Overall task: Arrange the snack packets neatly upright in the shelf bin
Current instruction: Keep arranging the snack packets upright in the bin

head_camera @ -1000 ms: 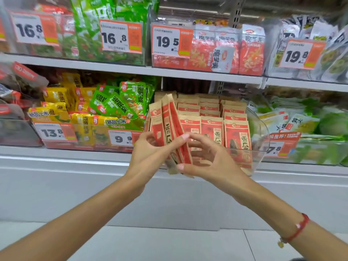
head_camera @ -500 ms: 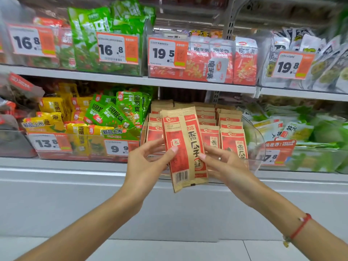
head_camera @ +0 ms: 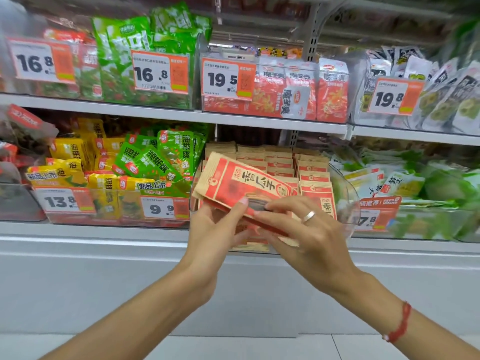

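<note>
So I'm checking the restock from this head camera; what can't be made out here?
- Price tag on the right: its first digit is covered by the clear bin edge and the right hand.
- Held packets: how many are in the stack, since left hand and right hand cover its lower end.
- Packets behind the front row: only top edges show.
- Top shelf, right edge: blurred.

Left grip (head_camera: 217,227) and right grip (head_camera: 306,229) raised together, fingers curled, pinching
</note>
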Motion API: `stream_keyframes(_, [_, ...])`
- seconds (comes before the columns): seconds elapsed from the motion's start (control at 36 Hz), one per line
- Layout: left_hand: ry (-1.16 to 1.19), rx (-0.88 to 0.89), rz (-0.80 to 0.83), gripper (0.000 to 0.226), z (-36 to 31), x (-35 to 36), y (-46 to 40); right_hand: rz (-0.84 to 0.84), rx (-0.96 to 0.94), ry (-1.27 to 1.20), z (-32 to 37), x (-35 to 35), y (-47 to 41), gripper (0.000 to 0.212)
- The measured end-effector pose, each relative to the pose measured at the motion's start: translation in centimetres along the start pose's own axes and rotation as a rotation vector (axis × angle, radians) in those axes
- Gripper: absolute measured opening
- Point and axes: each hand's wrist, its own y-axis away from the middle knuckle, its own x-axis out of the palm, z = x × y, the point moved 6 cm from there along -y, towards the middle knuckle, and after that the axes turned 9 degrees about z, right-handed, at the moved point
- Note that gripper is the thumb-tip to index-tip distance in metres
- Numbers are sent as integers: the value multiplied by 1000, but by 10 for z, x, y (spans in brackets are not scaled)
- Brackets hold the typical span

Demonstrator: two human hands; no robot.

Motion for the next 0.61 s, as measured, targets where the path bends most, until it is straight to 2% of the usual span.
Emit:
stream_keyframes(0.11, [-124,89,-35,22,-3,-13,-11,64,165,-188,-7,-1,2,26])
stream_keyframes(0.17, [-307,170,2,20,-7,-17,-14,12,245,-282,-11,-11,-1,29])
stream_keyframes(0.22, [-534,242,60,21,-9,-16,-16,-26,296,-307,-14,-19,-5,40])
stream_keyframes(0.33, [-777,287,173,29,-7,-9,-10,48,370,-288,-21,-19,-10,57])
stream_keyframes(0.42, [-960,367,204,29,-9,-1,-4,138,313,-259,-23,-13,-12,43])
stream_keyframes(0.5, [-1084,489,201,36,-11,3,0,174,281,-356,-26,-13,-11,27])
stream_keyframes(0.56, [-1161,591,167,37,-15,4,1,155,246,-409,-27,-17,-13,17])
stream_keyframes(0.61, [-1279,758,100,38,-22,6,2,76,209,-386,-30,-28,-18,23])
